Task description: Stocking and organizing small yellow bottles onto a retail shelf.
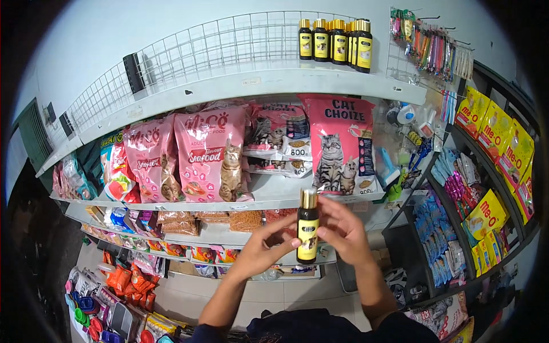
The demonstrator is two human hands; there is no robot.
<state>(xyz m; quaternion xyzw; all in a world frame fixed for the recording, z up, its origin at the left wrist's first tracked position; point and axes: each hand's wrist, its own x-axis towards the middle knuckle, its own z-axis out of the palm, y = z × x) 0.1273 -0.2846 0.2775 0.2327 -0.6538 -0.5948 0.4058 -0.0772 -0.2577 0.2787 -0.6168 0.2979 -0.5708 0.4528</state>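
A dark bottle (307,253) with a gold cap and a yellow label stands upright between my two hands, held in front of the shelves. From the left, my left hand (271,246) grips it, thumb on the label's edge. My right hand (345,231) holds it from the other side, its thumb against the label and its fingers behind the bottle near the cap. On the top shelf, similar gold-capped bottles (339,45) stand grouped towards the right end.
The white top shelf (240,81) has a wire mesh back (201,47). Below are pink Mico cat food bags (212,158) and a Cat Choize bag (343,145). A dark rack with Me-O bags (484,214) stands at right. Orange packets (131,281) and colourful bowls (88,308) lie lower left.
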